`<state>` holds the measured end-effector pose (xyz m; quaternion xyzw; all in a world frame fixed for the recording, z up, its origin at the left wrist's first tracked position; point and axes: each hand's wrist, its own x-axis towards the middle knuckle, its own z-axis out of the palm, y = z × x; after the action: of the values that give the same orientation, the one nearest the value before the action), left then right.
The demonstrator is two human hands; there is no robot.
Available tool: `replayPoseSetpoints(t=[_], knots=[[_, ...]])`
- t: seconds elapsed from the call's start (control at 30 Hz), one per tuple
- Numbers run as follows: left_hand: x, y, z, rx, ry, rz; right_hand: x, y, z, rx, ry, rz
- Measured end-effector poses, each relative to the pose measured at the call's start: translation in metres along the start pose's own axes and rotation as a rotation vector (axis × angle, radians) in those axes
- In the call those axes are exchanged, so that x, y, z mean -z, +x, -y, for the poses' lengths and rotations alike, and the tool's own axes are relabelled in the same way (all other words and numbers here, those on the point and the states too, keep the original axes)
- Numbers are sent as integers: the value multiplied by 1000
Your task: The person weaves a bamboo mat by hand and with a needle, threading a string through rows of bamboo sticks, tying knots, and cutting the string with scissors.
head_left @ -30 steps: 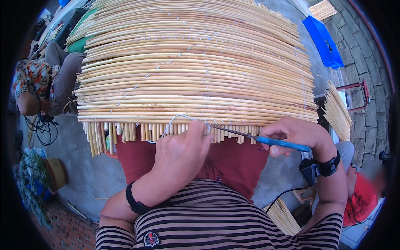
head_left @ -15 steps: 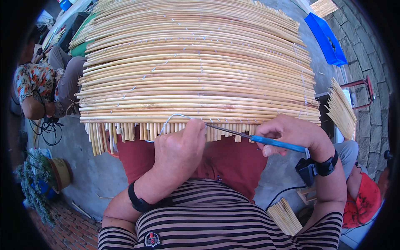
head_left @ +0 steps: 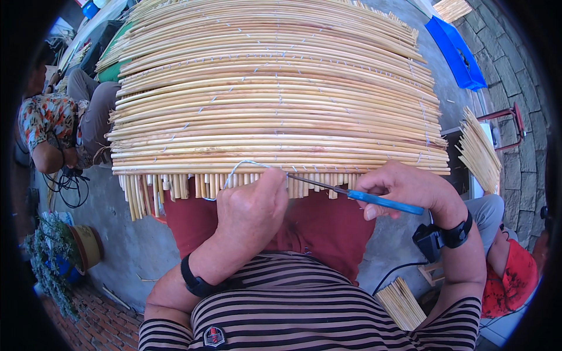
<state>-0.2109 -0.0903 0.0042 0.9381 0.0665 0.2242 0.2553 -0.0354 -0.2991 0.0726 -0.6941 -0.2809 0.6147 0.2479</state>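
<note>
A large mat of pale reed stalks (head_left: 281, 117), stitched across with light string, spreads out in front of me; a second layer of stalks pokes out under its near edge at right angles. At that edge my left hand (head_left: 252, 199) is closed, thumb and forefinger pinched on a white string (head_left: 237, 168) that loops up over the lowest stalks. My right hand (head_left: 398, 187) is wrapped round a tool with a blue handle (head_left: 386, 202) and a long thin metal shaft. The shaft points left, its tip by my left fingertips. Whether it has one blade or two I cannot tell.
A seated person in a floral shirt (head_left: 50, 120) is at the left, another in red (head_left: 509, 275) at the lower right. Around stand a potted plant (head_left: 88, 245), a blue crate (head_left: 453, 55), a reed bundle (head_left: 480, 152) at the right and another (head_left: 401, 304) below.
The blue-handled tool and my right hand have shifted very slightly left. My left hand keeps its pinch by the string, and the mat looks unchanged.
</note>
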Motion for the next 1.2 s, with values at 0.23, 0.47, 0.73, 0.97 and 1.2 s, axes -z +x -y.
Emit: replayPoseSetpoints(t=[0.23,0.47,0.73,0.97,1.2], knots=[[3,-1,4,-17,-38,31,2,-4,1,31,-69,19],[2,0,3,20,-120,25,11,-9,-5,71,-143,162],[-3,-1,5,-4,-26,-1,4,-12,-6,26,19,14],[-10,2,7,-77,-15,-107,0,-7,-3,-38,28,0],[-8,3,6,-51,-19,-80,1,-5,-4,8,13,8]])
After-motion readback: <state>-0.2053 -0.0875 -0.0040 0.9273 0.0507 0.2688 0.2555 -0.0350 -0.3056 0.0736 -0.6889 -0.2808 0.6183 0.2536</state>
